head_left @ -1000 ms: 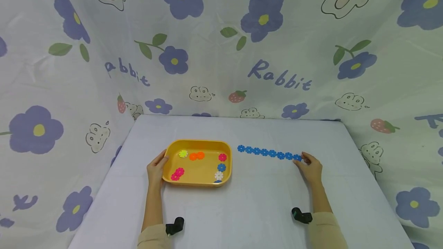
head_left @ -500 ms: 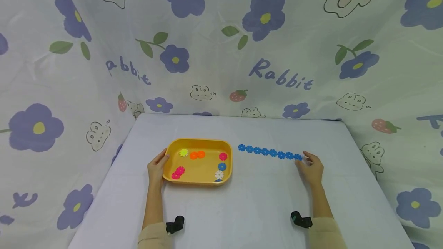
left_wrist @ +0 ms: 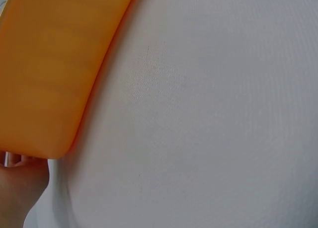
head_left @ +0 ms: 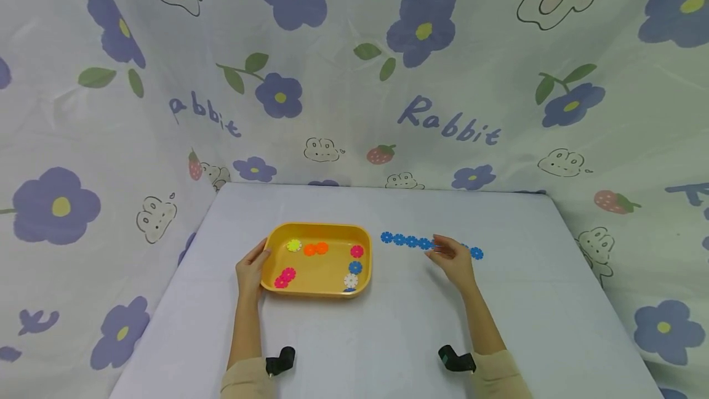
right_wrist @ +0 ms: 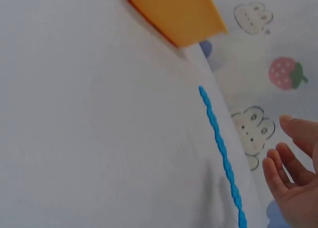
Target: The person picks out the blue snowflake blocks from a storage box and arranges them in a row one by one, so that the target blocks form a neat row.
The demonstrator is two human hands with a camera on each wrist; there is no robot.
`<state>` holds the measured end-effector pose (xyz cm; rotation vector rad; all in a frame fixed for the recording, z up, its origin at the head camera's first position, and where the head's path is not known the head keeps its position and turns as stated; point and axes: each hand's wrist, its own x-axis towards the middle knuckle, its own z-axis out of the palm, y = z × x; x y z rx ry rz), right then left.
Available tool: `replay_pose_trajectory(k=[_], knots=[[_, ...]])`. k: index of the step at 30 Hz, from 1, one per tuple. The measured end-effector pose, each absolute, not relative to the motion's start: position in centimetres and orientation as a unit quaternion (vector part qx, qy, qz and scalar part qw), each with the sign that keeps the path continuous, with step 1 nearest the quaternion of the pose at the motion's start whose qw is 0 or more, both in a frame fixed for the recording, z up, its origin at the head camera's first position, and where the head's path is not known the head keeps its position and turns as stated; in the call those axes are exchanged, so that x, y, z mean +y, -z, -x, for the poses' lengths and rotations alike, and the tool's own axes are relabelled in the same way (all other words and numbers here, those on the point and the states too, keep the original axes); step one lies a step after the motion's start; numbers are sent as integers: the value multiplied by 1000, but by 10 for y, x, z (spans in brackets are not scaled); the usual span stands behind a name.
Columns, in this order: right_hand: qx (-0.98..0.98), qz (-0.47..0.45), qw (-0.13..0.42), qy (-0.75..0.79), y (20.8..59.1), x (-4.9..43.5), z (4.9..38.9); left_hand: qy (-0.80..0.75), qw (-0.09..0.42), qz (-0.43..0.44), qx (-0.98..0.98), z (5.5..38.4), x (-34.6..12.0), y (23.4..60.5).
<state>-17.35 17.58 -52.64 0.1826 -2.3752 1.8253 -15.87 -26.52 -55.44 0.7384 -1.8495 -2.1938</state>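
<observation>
My left hand [head_left: 250, 268] grips the left end of a yellow tray [head_left: 318, 276]; the left wrist view shows part of the hand [left_wrist: 21, 190] at the tray's corner. In the tray lie several flower-shaped plastic discs: yellow-green, orange, pink, blue and white. A straight row of linked blue discs [head_left: 412, 242] lies on the table right of the tray. Over the middle of this row is my right hand [head_left: 456, 263], hiding some discs. The right wrist view has its fingers [right_wrist: 278, 176] apart, loosely bent and holding nothing, beside the blue row [right_wrist: 221, 144].
A white cloth covers the table [head_left: 354, 350]. Behind it and along both sides hangs a curtain [head_left: 343, 79] printed with flowers and rabbits. A black wrist-worn device [head_left: 280, 361] sticks out from the left forearm, another black device [head_left: 456, 359] from the right.
My right hand has let go of the right end of the blue row and moved left over its middle. The row stays put. My left hand still holds the tray.
</observation>
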Motion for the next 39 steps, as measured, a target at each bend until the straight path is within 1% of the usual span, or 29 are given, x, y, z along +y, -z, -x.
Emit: replay_pose_trajectory(k=[4,11,14,19,23,30,33,39], knots=[[-780,-90,35,-618,504,141,165,743,84,-248,-616,158,-266,555],[-760,-129,-29,-637,490,83,153,744,87,-251,-613,159,-266,556],[-756,-129,-50,-640,488,64,153,742,88,-252,-615,159,-266,556],[-755,-118,-77,-641,504,34,161,740,91,-255,-616,159,-266,557],[-755,-111,-75,-642,516,12,165,737,91,-256,-618,159,-265,557],[-761,-50,-70,-643,523,-14,164,739,92,-253,-618,158,-265,558],[-774,-38,-53,-630,524,-20,165,739,92,-250,-619,158,-265,558],[-828,-17,-1,-561,528,-30,167,740,95,-250,-616,158,-266,558]])
